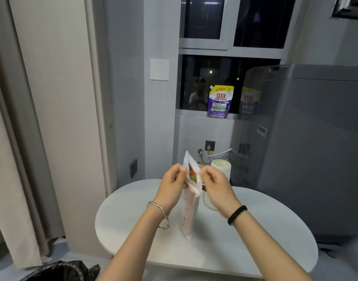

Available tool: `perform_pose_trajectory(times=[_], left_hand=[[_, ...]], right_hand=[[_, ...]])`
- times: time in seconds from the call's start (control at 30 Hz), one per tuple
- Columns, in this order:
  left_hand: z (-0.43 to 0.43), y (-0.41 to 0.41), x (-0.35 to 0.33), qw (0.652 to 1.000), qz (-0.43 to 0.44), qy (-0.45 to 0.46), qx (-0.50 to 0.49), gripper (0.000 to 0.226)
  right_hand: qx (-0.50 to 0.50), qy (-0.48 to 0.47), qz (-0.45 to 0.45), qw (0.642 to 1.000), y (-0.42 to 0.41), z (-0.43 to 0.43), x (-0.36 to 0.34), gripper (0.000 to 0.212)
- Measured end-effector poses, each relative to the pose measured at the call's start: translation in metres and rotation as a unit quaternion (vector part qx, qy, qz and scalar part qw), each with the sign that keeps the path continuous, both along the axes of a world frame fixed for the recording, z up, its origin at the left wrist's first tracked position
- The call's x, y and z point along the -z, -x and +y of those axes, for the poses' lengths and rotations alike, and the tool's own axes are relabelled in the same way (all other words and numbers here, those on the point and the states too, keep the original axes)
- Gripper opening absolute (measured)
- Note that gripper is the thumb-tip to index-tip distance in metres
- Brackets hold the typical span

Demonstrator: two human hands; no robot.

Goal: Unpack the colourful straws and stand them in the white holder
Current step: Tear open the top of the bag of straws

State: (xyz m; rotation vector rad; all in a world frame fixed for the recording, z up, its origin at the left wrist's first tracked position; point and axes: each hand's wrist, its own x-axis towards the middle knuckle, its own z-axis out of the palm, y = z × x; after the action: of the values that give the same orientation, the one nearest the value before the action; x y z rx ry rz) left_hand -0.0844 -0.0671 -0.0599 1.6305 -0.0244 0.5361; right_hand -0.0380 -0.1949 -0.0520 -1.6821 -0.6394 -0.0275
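Standing on white oval table (pixel 133 230) | washing machine (pixel 307 159) right | curtain (pixel 22 138) left

The bag (pixel 189 209) hides most straws (pixel 192 175); my right hand (pixel 216 187) hides part of the holder (pixel 221 166); the bin (pixel 60 270) at seven o'clock is cropped.

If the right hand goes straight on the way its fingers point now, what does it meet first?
The straw packet it already pinches; right behind that, probably the left hand.

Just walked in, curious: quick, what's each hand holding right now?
Left hand: pinching one side of the straw packet at its top.
Right hand: pinching the other side of the same packet.
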Motion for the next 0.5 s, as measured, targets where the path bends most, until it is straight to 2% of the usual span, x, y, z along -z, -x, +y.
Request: perform_pose_trajectory(times=[0.07, 0.17, 0.23, 0.3, 0.4, 0.5], left_hand=[[0.011, 0.002, -0.002, 1.000, -0.009, -0.007, -0.027, 0.026], [0.018, 0.008, -0.006, 0.998, 0.027, -0.051, -0.004, 0.026], [0.015, 0.014, -0.011, 0.996, 0.085, -0.027, 0.024, 0.031], [0.014, 0.020, -0.016, 0.984, 0.172, 0.028, 0.031, 0.050], [0.020, 0.023, -0.017, 0.931, 0.299, 0.170, 0.124, 0.081], [0.027, 0.018, -0.011, 0.846, 0.312, 0.354, 0.247, 0.101]], right_hand=[[0.030, -0.026, -0.008, 0.999, -0.007, -0.009, -0.006, 0.029], [0.026, 0.045, -0.068, 0.996, -0.012, -0.013, -0.011, 0.022], [0.022, 0.104, -0.105, 0.989, -0.015, -0.010, -0.013, 0.020], [0.015, 0.145, -0.156, 0.977, -0.017, -0.008, -0.019, 0.025], [0.004, 0.214, -0.231, 0.949, -0.019, -0.009, -0.032, 0.021], [-0.004, 0.253, -0.306, 0.918, -0.014, -0.009, -0.045, 0.024]])
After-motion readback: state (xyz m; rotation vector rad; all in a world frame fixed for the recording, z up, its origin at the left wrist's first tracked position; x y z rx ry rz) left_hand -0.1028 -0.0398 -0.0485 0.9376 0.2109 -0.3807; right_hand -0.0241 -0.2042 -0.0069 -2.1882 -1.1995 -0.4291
